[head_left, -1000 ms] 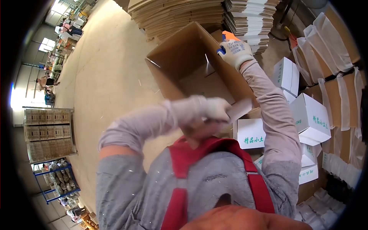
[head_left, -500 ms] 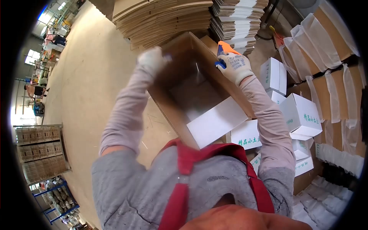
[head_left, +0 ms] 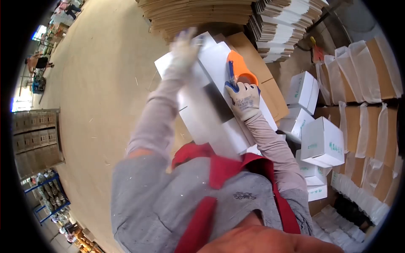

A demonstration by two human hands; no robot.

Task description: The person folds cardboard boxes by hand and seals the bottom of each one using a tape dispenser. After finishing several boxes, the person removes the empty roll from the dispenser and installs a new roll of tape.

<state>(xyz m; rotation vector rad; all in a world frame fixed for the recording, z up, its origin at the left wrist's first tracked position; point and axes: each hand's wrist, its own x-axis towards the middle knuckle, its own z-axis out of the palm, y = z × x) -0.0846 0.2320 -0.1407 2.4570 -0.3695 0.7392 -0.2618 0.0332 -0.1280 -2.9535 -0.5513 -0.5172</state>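
Observation:
A cardboard box with white flaps (head_left: 217, 55) stands in front of my body, its flaps partly folded over a dark gap. My right hand (head_left: 245, 100), in a white glove with blue fingertips, is closed on an orange tape dispenser (head_left: 239, 63) with a blue part, over the box's right side. My left hand (head_left: 183, 55), gloved too, is over the box's upper left flaps; motion smears its fingers, so its grip cannot be made out.
Stacks of flat cardboard (head_left: 198, 14) and white-edged sheets (head_left: 280, 31) lie beyond the box. At right are several white boxes (head_left: 322, 143) with green print and wrapped brown cartons (head_left: 358, 76). A person (head_left: 40, 62) is far off at left.
The box was open with its inside showing; now white flaps cover most of it. My left hand has moved up and right. The view has shifted, and the orange dispenser shows more fully.

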